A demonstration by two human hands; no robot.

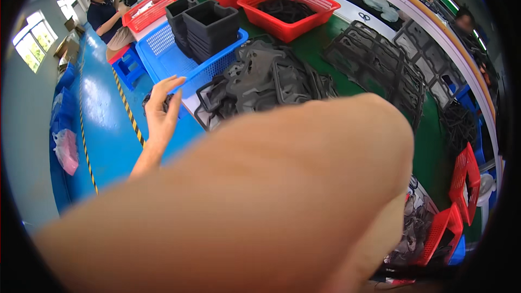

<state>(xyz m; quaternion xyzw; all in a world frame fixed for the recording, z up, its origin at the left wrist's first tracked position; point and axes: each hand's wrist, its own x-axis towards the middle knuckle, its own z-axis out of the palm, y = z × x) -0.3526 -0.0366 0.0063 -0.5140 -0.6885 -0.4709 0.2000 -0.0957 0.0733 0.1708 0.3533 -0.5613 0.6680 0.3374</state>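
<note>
My left hand [161,114] is raised beside the near corner of a blue basket [163,48]. Its thumb and fingers are curved and apart, with nothing seen between them; I cannot tell whether the fingertips touch the rim. Black box-shaped trays [209,30] are stacked in that basket. To its right lies a heap of dark grey moulded sheets and frames [260,73]. My bent right arm [271,195], blurred and very close, fills the lower middle and covers part of the heap and table. My right hand does not show.
Red baskets [293,30] with dark parts stand at the back. Dark lattice sheets [374,57] lie on the green surface [339,84] to the right. More red baskets [442,233] are at lower right. A person [108,16] sits at far left, past a blue stool [129,66].
</note>
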